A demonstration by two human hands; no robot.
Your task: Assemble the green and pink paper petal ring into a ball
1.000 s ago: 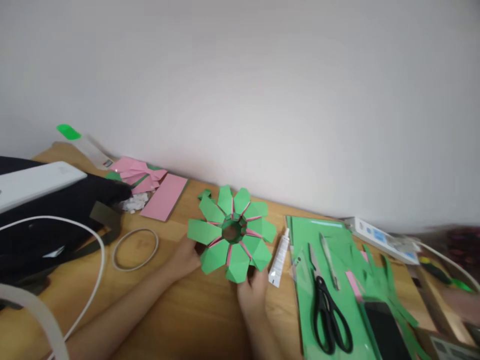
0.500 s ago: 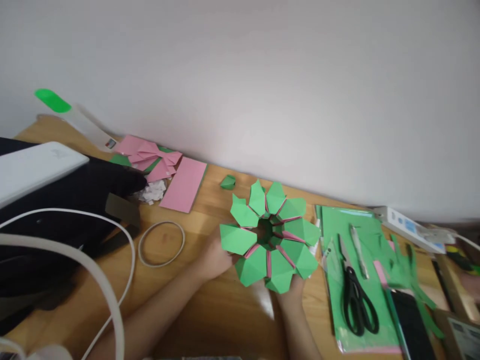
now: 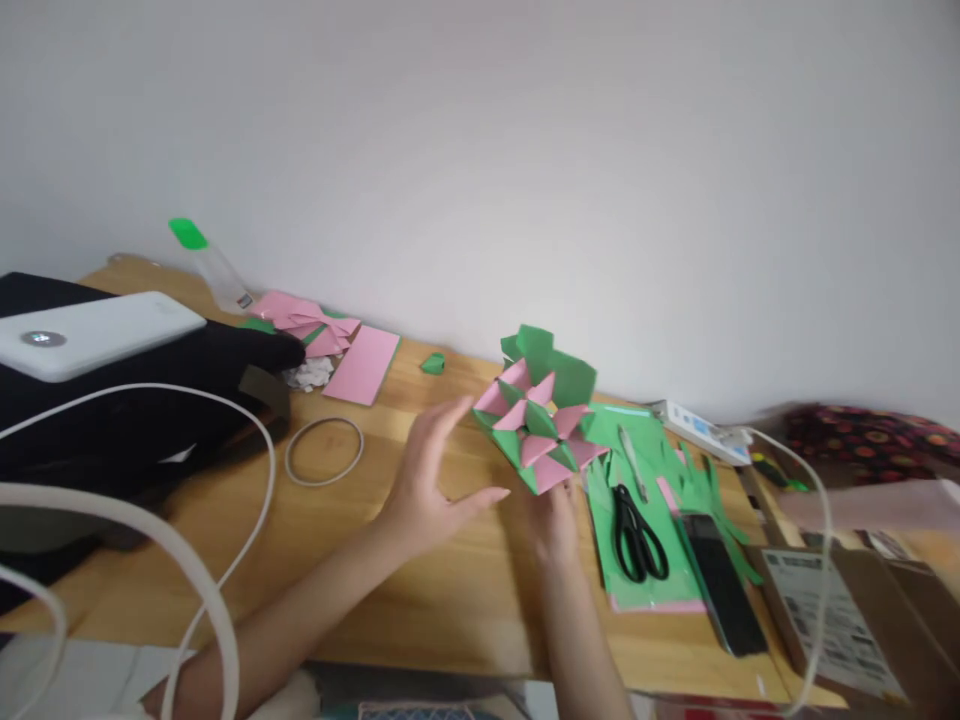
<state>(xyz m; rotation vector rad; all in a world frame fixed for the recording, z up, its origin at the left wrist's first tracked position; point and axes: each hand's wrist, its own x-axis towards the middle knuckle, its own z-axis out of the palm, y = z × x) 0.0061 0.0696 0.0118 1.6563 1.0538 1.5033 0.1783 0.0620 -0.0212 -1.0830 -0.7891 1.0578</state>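
Observation:
A folded paper piece in green and pink (image 3: pixel 536 420) is held up above the wooden table, tilted so its pink and green side faces the camera. My right hand (image 3: pixel 556 525) grips it from below; some of its fingers are hidden behind the paper. Just left of the piece, my left hand (image 3: pixel 431 480) is open, thumb and fingers spread apart, with nothing in it. Behind them a small green folded paper (image 3: pixel 433 364) lies near the wall.
Black scissors (image 3: pixel 637 535) and a pen-like tool (image 3: pixel 634 462) lie on green sheets at right, beside a phone (image 3: pixel 724 585). Left are a tape ring (image 3: pixel 325 452), pink paper (image 3: pixel 363 364), a white device (image 3: pixel 97 333) and white cables (image 3: pixel 268 470).
The paper piece has turned from its green petalled opening to its pink and green side. My left hand has let go of it and opened. The view has shifted.

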